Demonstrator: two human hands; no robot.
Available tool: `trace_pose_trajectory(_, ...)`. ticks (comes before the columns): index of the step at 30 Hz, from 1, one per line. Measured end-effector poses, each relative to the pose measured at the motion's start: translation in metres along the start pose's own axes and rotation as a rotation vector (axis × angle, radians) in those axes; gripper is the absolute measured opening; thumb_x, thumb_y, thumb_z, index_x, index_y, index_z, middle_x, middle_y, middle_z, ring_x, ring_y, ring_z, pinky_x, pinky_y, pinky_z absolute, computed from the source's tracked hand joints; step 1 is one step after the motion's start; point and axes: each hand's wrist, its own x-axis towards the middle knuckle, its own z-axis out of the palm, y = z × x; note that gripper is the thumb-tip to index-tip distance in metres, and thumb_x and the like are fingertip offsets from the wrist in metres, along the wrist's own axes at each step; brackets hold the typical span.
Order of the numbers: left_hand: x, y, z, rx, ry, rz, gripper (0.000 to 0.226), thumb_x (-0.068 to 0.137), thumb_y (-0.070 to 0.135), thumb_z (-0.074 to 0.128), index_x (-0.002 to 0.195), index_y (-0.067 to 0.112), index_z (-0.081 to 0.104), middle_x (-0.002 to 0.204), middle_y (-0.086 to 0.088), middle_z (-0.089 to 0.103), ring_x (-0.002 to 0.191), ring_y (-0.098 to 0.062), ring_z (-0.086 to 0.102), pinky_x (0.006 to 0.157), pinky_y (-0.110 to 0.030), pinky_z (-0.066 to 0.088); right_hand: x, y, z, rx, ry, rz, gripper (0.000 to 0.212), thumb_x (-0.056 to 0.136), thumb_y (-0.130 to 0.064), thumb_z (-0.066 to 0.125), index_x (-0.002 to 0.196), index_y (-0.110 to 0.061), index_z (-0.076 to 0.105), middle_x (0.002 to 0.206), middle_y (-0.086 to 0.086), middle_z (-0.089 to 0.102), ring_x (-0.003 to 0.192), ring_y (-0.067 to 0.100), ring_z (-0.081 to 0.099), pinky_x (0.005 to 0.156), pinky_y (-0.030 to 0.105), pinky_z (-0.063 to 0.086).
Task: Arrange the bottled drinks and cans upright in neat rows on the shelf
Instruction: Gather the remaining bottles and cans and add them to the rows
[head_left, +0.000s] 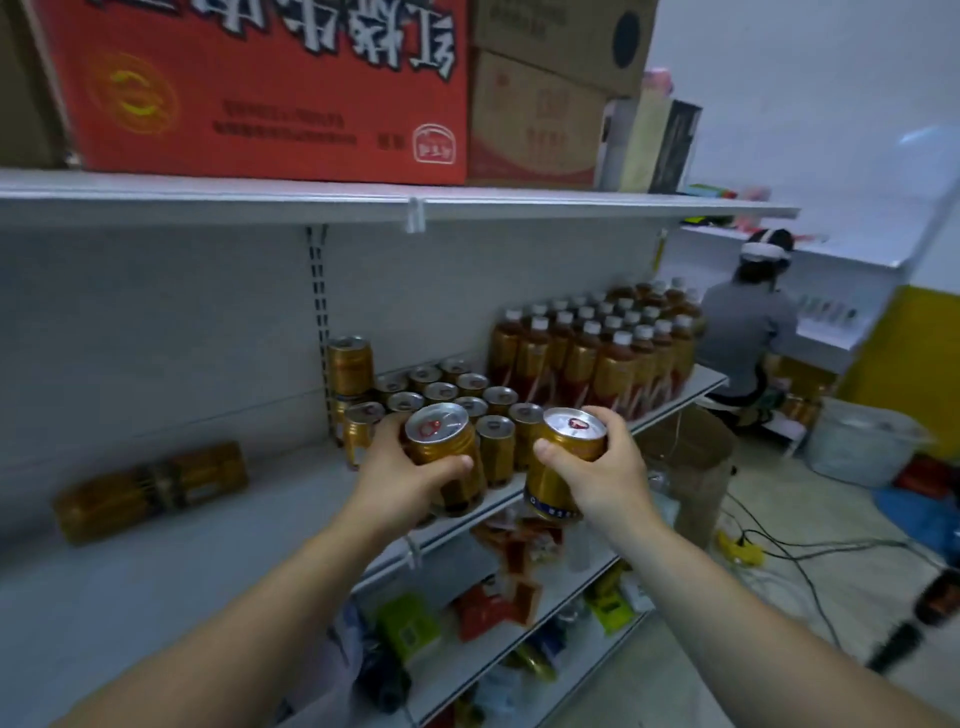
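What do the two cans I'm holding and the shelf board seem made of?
Left can and right can: likely metal, glossy gold walls, silvery pull-tab lids. Shelf: probably painted sheet metal, matte pale grey, thin front lip.

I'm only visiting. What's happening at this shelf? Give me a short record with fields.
left hand: grips a gold can
right hand: grips a second gold can
standing cans: upright rows behind both hands
bottles: upright rows, right of the cans
lying cans: on their sides, left on the shelf
above: red box
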Motion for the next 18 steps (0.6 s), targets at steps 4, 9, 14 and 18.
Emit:
trace_pose_trajectory(4,0.026,0.007,0.049,0.094,0.034,-0.01,0.064,0.069,0.02,0.082,0.118,0.025,0.041,0.101,0.012,0.054,0.098,-0.013,0.055,0.078,-0.025,0.045,0.036,0.009,-0.044,-0.031,-0.087,-0.017,0.06,0.076,-0.031,0.081,0.12,-0.035,0.042,0.105,-0.018,0.049,0.099,0.015,0.056,0.083,0.033,0.052)
trace_pose_trajectory(9,0.054,0.004,0.063,0.234,0.038,-0.016,0.063,0.067,0.026,0.083,0.119,0.027,0.048,0.103,0.014,0.06,0.098,-0.012,0.059,0.081,-0.028,0.045,0.08,0.016,-0.052,-0.035,-0.133,0.003,0.072,0.073,-0.033,0.083,0.131,-0.031,0.042,0.112,-0.009,0.051,0.104,0.017,0.055,0.088,0.035,0.051)
trace_pose_trajectory(14,0.099,-0.002,0.038,0.333,0.082,0.045,0.039,0.062,0.016,0.084,0.088,0.027,0.056,0.082,0.008,0.063,0.073,-0.005,0.062,0.063,-0.028,0.049,0.13,0.022,-0.012,0.023,-0.217,-0.01,0.058,0.071,-0.028,0.084,0.116,-0.03,0.047,0.102,-0.012,0.058,0.092,0.006,0.057,0.078,0.025,0.046)
trace_pose_trajectory(18,0.157,-0.019,0.008,0.43,0.084,0.056,0.044,0.046,0.028,0.077,0.076,0.016,0.047,0.069,-0.001,0.053,0.06,-0.021,0.056,0.047,-0.031,0.042,0.177,0.027,0.035,0.061,-0.272,-0.054,0.043,0.071,-0.02,0.084,0.101,-0.032,0.056,0.096,-0.015,0.063,0.09,0.001,0.061,0.071,0.017,0.046)
